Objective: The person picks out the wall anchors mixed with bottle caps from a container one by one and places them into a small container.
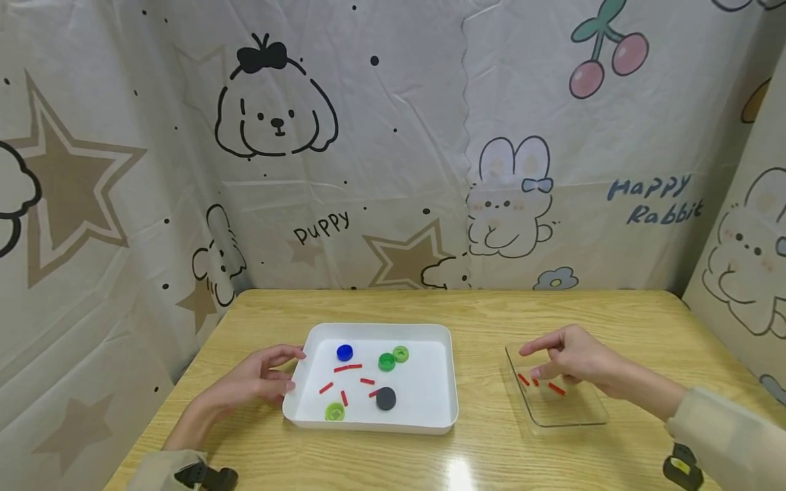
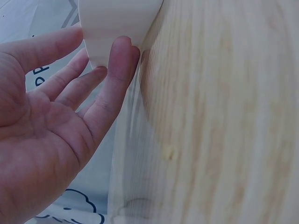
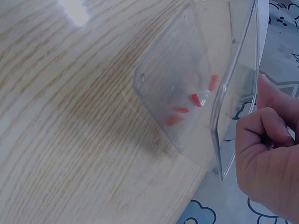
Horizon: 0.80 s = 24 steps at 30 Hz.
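A white tray (image 1: 424,382) holds a blue cap (image 1: 344,352), a green cap (image 1: 387,361), light green caps (image 1: 401,353), a dark round cap (image 1: 385,398) and several short red sticks (image 1: 367,381). My left hand (image 1: 260,378) rests its fingertips against the tray's left side; in the left wrist view its fingers (image 2: 119,65) lie nearly straight at the wall. Over a clear shallow box (image 1: 571,424) my right hand (image 1: 574,358) hovers, index finger and thumb apart, other fingers curled in. Red pieces (image 1: 557,389) lie in that box, one right under the thumb tip.
The wooden table (image 1: 485,320) spreads under both containers, with bare wood between them. Behind it and along both sides hangs a printed cloth (image 1: 399,170).
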Tool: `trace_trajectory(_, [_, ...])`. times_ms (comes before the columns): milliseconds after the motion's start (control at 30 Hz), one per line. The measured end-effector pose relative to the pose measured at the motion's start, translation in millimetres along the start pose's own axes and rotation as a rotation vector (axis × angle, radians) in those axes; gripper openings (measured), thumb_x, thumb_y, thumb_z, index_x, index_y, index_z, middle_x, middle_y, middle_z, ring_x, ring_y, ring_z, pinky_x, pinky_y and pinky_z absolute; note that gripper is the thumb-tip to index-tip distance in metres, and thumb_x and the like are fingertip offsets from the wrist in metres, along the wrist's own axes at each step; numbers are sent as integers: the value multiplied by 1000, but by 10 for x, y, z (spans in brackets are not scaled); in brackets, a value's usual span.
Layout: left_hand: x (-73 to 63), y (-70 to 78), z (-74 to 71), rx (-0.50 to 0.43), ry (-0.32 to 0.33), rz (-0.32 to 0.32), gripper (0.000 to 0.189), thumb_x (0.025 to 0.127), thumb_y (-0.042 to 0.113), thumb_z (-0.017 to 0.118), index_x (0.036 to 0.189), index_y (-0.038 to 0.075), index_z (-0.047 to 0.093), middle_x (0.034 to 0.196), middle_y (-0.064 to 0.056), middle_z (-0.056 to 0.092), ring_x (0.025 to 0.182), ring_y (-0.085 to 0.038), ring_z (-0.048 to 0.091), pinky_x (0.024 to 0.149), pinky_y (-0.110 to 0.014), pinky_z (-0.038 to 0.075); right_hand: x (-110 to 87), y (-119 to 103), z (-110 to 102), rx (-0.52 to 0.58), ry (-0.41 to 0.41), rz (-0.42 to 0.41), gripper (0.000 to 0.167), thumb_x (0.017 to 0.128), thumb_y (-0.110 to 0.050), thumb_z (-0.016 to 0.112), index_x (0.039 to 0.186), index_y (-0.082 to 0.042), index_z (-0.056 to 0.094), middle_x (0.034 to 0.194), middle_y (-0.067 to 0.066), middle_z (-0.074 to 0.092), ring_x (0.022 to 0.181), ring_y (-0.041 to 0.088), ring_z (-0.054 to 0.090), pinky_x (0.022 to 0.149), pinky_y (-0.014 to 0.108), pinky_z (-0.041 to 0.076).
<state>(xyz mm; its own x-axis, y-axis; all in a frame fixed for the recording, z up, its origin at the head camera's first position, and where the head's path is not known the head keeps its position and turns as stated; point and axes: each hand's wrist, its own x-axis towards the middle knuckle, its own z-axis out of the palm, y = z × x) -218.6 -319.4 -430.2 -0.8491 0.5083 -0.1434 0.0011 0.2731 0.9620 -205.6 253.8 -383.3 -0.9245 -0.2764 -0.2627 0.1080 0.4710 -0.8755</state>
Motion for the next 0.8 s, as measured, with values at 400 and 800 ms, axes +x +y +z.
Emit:
trace_trajectory(400, [-13, 23, 14, -6, 17, -25, 60, 99, 5, 71, 149, -8, 42, 159, -33, 38, 108, -34, 67, 80, -45, 62, -35, -115, -41, -28, -10, -17, 44, 88, -4, 83, 128, 6, 70, 62, -5, 26, 53, 12, 20, 50, 26, 24])
trace_trajectory(800, [-8, 37, 16, 15, 23, -27, 59, 99, 6, 71, 148, -8, 44, 165, -32, 28, 106, -33, 67, 79, -44, 62, 4, -393, 75, -78, -41, -62, 31, 91, -5, 80, 121, 0, 76, 63, -4, 30, 52, 11, 23, 50, 25, 26])
